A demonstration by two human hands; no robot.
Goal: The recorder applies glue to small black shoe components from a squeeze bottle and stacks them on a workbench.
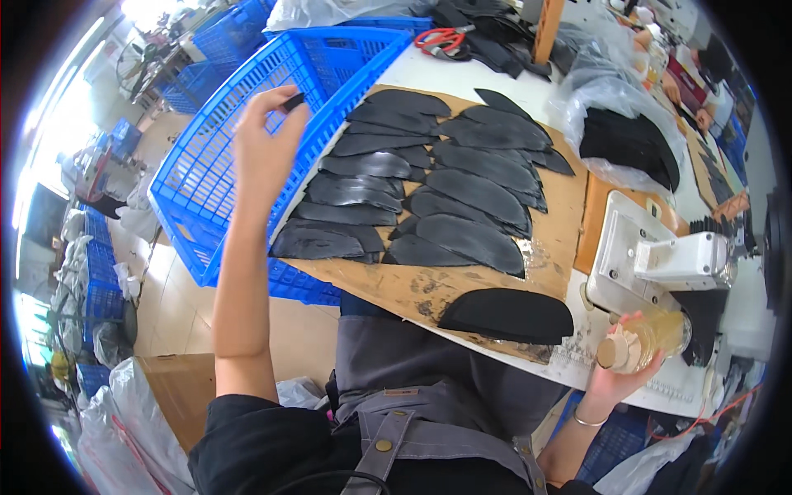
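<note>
Raised over the blue plastic crate [177, 186], my left hand [268, 144] pinches a small black piece [293, 101] between thumb and fingers; what kind of piece it is I cannot make out. At the right, my right hand [624, 375] is wrapped round a clear bottle [664, 332] of yellowish liquid, tilted with its tan, wrapped neck toward me. Between the hands, two rows of curved black pieces [474, 177] overlap on a cardboard sheet [404, 289]; some have a wet shine. Nearest me lies a stack of matte black curved pieces [507, 315].
A white machine [681, 260] stands right of the cardboard. Behind it, a clear plastic bag [627, 107] holds more black pieces. Red-handled scissors [444, 40] lie at the back beside an orange post [549, 31]. Another person's hands work at the far right.
</note>
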